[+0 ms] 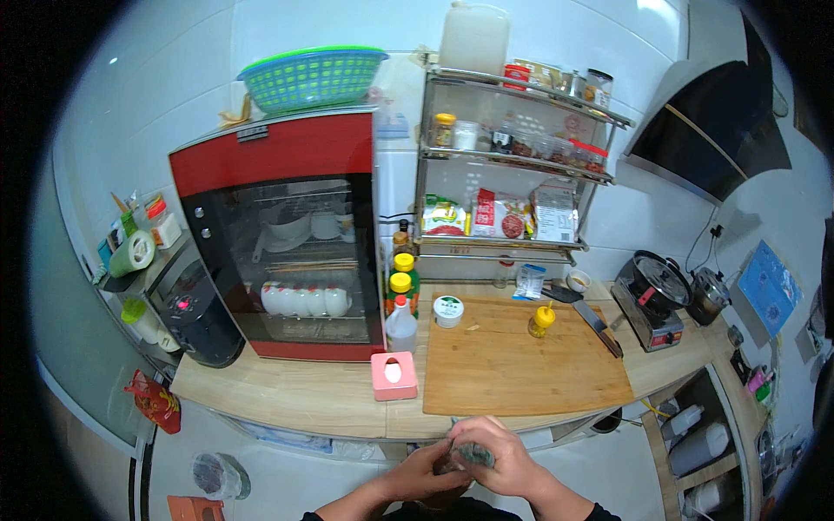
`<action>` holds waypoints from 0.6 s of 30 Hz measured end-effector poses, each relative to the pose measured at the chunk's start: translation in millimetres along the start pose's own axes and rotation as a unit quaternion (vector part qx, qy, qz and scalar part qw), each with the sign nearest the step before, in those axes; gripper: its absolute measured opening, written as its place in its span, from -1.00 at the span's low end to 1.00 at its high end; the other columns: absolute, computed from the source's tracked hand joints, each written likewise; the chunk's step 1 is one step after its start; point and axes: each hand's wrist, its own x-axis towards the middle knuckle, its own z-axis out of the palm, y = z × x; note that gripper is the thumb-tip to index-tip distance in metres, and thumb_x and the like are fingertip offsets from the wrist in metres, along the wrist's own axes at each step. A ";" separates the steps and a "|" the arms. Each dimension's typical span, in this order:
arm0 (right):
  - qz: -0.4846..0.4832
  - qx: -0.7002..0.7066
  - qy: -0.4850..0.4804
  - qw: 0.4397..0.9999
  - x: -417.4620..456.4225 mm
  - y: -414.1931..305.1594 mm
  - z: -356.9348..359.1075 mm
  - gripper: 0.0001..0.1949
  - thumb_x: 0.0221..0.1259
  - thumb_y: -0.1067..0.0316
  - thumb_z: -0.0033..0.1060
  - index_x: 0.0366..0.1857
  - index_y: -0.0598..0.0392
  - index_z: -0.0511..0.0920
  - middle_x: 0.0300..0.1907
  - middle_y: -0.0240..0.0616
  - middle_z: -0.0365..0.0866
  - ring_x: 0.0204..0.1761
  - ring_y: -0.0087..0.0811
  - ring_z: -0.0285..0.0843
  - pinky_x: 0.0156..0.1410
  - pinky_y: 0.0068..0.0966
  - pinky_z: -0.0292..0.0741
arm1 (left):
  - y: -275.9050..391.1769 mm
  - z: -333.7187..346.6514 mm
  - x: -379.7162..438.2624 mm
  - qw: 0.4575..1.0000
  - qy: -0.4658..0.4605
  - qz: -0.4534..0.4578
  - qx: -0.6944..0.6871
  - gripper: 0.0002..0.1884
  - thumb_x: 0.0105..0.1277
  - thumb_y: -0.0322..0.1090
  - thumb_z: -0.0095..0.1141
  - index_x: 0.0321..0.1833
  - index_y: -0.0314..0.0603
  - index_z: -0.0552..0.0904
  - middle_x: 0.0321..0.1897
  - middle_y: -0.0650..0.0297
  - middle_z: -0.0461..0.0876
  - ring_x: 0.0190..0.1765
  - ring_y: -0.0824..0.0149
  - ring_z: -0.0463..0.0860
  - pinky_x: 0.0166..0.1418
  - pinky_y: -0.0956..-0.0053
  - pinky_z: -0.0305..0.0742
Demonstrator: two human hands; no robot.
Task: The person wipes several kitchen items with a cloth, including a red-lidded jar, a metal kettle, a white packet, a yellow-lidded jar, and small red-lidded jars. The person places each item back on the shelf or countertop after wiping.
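Observation:
Close to my body, just off the counter's front edge, both my hands meet. My right hand is closed around a bunched grey-green cloth. Beside it, my left hand grips a small brownish object, mostly hidden by the fingers; its kind cannot be made out. Beyond the hands lies a wooden cutting board. On the board stand a white lidded tub and a small jar with a yellow pump-like top. A kitchen knife rests along the board's right edge.
A pink tissue box sits left of the board, near several bottles and a red dish cabinet. A metal rack with jars and packets hangs behind. At right, a black pot stands on a portable stove.

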 end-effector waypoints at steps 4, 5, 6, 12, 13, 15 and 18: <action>0.072 -0.090 0.063 0.991 -16.8 27.2 -23.5 -0.75 -0.01 0.42 0.23 -0.19 0.11 0.50 -0.11 -0.14 0.50 -0.03 -0.05 0.41 0.06 -0.29 0.38 | 2.4 33.1 41.1 0.936 0.110 0.044 0.331 -0.50 0.11 -0.07 0.23 -0.02 -0.22 0.39 -0.28 0.10 0.54 -0.22 0.08 0.57 -0.15 0.30 0.47; 0.090 -0.113 0.081 0.986 -20.4 32.7 -28.8 -0.76 0.02 0.40 0.21 -0.19 0.12 0.50 -0.12 -0.13 0.49 -0.03 -0.04 0.41 0.04 -0.28 0.39 | -1.2 38.0 52.5 0.925 0.110 0.082 0.355 -0.49 0.10 -0.08 0.23 -0.01 -0.22 0.38 -0.27 0.10 0.54 -0.21 0.06 0.56 -0.15 0.27 0.47; 0.118 -0.113 0.086 0.983 -23.0 37.2 -34.1 -0.77 0.05 0.38 0.19 -0.19 0.13 0.50 -0.13 -0.11 0.49 -0.04 -0.03 0.41 0.04 -0.28 0.39 | -3.6 41.3 62.9 0.911 0.111 0.119 0.378 -0.48 0.08 -0.09 0.24 0.00 -0.23 0.38 -0.26 0.09 0.54 -0.20 0.04 0.56 -0.16 0.24 0.46; 0.227 -0.101 0.115 0.962 -31.5 62.1 -65.2 -0.79 0.22 0.27 0.08 -0.23 0.20 0.48 -0.24 -0.07 0.49 -0.17 -0.09 0.46 -0.07 -0.36 0.41 | -12.5 54.6 109.1 0.856 0.120 0.246 0.440 -0.45 0.01 -0.11 0.28 -0.01 -0.27 0.41 -0.23 0.09 0.53 -0.17 0.05 0.56 -0.14 0.25 0.48; 0.233 -0.081 0.114 0.962 -33.9 69.7 -71.9 -0.79 0.21 0.26 0.09 -0.22 0.18 0.49 -0.22 -0.08 0.50 -0.17 -0.11 0.48 -0.06 -0.35 0.41 | -12.3 54.8 116.0 0.847 0.120 0.266 0.444 -0.44 0.00 -0.11 0.29 -0.01 -0.29 0.41 -0.22 0.08 0.53 -0.17 0.05 0.57 -0.13 0.26 0.49; 0.262 0.024 0.138 0.955 -36.4 84.7 -80.7 -0.79 0.22 0.24 0.09 -0.24 0.17 0.51 -0.22 -0.16 0.52 -0.17 -0.23 0.48 -0.05 -0.41 0.41 | -12.8 54.4 129.6 0.837 0.120 0.287 0.449 -0.41 0.00 -0.09 0.30 0.01 -0.31 0.42 -0.22 0.06 0.55 -0.18 0.06 0.58 -0.15 0.27 0.50; 0.325 0.244 0.184 0.895 -38.6 109.9 -92.8 -0.77 0.26 0.20 0.08 -0.29 0.18 0.52 -0.25 -0.29 0.54 -0.20 -0.46 0.47 -0.07 -0.54 0.42 | -13.4 53.5 149.8 0.861 0.092 0.281 0.413 -0.38 0.01 -0.05 0.31 0.05 -0.32 0.43 -0.23 0.05 0.58 -0.21 0.06 0.60 -0.17 0.28 0.52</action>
